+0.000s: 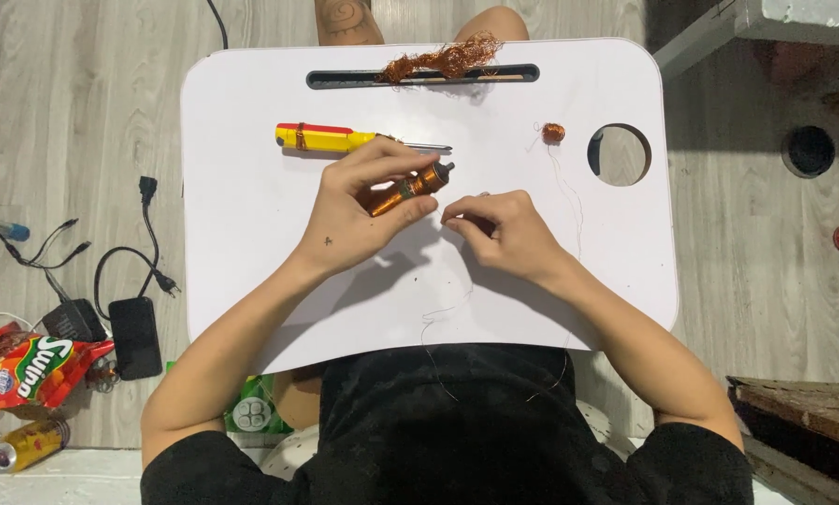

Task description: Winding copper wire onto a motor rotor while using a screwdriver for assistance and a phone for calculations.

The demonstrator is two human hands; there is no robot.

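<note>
The left hand (349,220) is closing its grip around a small copper-wound coil (403,190), holding it just above the white desk (251,215), while the right hand (499,229) is pinching a hair-thin wire (448,310) trailing toward the lap. The coil is looking light, rigid and glossy orange-brown with a dark tip, best held around its body; the wire is likely kinking or snapping easily.

A home floor: lap desk (251,215), snack bag (27,372), chargers (111,323) on laminate planks (64,103).
</note>
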